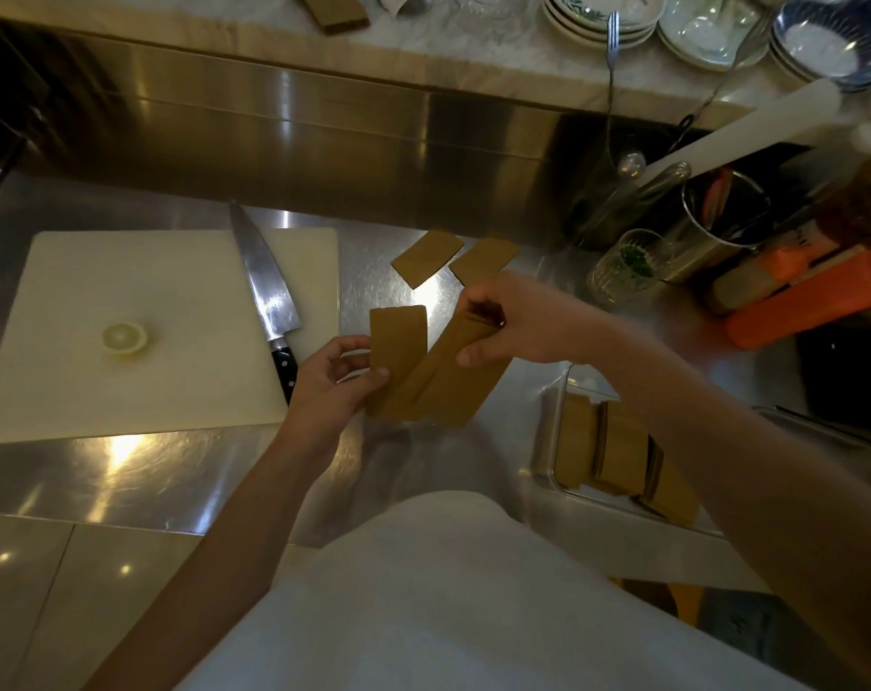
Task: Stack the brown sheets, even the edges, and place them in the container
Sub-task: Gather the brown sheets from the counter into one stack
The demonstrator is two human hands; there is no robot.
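Observation:
Above the steel counter I hold a fanned bunch of brown sheets (438, 386). My left hand (331, 384) grips their lower left end, where one sheet (398, 336) stands upright apart from the slanted ones. My right hand (515, 324) pinches the upper end of the slanted sheets. Two loose brown sheets (426, 258) (483, 259) lie flat on the counter just beyond my hands. A clear container (553, 431) at the lower right holds several brown sheets (618, 453), partly hidden by my right forearm.
A white cutting board (139, 381) on the left carries a knife (264, 281) and a lemon slice (124, 338). A glass (623, 266), a metal utensil pot (722, 221) and orange items (812, 296) crowd the right. Stacked bowls (598, 17) sit on the upper shelf.

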